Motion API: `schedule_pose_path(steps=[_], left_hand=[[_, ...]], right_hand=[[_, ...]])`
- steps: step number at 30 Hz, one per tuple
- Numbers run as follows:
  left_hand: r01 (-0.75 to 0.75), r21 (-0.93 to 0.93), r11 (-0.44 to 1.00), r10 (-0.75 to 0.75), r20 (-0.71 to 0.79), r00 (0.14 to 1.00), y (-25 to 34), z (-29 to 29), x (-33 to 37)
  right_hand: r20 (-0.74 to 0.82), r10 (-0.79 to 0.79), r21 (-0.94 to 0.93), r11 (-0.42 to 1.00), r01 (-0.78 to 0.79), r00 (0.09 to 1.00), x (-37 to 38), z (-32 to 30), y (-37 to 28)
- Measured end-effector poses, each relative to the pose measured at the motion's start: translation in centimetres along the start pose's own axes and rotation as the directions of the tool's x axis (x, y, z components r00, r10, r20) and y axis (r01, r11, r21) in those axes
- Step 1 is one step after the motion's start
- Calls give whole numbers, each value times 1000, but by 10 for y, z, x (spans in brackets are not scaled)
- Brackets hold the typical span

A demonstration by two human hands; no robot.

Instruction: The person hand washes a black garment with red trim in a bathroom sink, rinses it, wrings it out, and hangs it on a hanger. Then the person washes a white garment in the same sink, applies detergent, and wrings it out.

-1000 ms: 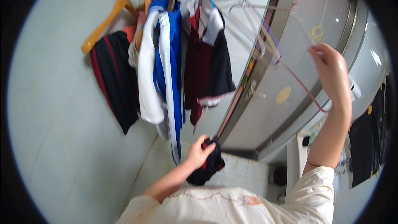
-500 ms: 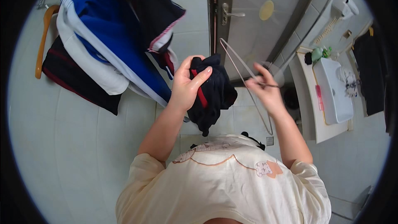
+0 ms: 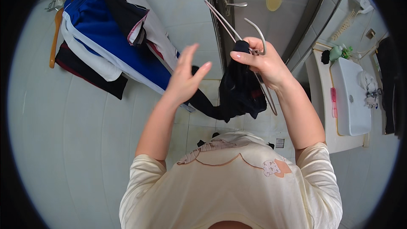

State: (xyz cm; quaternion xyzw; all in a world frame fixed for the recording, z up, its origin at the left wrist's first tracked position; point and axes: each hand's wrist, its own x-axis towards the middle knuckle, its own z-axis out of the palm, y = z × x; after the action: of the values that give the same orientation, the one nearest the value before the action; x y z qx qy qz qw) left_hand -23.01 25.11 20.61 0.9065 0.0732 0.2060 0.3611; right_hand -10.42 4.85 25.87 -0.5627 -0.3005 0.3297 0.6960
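My right hand [image 3: 271, 68] is closed round a thin wire clothes hanger [image 3: 259, 30] and the top of a black garment [image 3: 238, 89]. Its thumb presses on the bunched dark cloth. The hanger's hook rises above the fingers, and one narrow corner points up toward the door; its lower end shows behind the cloth. The garment hangs crumpled, with a strip stretching left toward my left wrist and a little dark red showing; its exact kind is unclear. My left hand [image 3: 183, 78], slightly blurred, is open with thumb and fingers apart, just left of the cloth, holding nothing.
Blue and white trousers [image 3: 123, 38] and other dark clothes hang at the upper left, beside a wooden hanger [image 3: 55, 38]. Ahead is a door with a metal handle [image 3: 233, 3]. A white basin [image 3: 349, 97] sits on the counter at right, with a pink comb [image 3: 333, 101] alongside.
The black garment has passed from my left hand to my right, which now grips it together with the hanger. My left hand has let go and opened. The hanger has moved up and left.
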Motion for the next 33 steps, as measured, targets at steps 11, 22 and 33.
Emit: schedule_pose_path(steps=[11,22,33], left_hand=[[315,-827,466,-399,121,909,92,60,27],[93,-935,343,-221,16,975,190,79,40],[-184,-823,537,-272,-375,886,137,54,67]], right_hand=[[-19,-515,-518,738,433,857,-25,-79,-14],[-595,-670,261,361,895,444,-118,-97,-32],[-233,-614,-385,770,509,754,-141,-86,78]])
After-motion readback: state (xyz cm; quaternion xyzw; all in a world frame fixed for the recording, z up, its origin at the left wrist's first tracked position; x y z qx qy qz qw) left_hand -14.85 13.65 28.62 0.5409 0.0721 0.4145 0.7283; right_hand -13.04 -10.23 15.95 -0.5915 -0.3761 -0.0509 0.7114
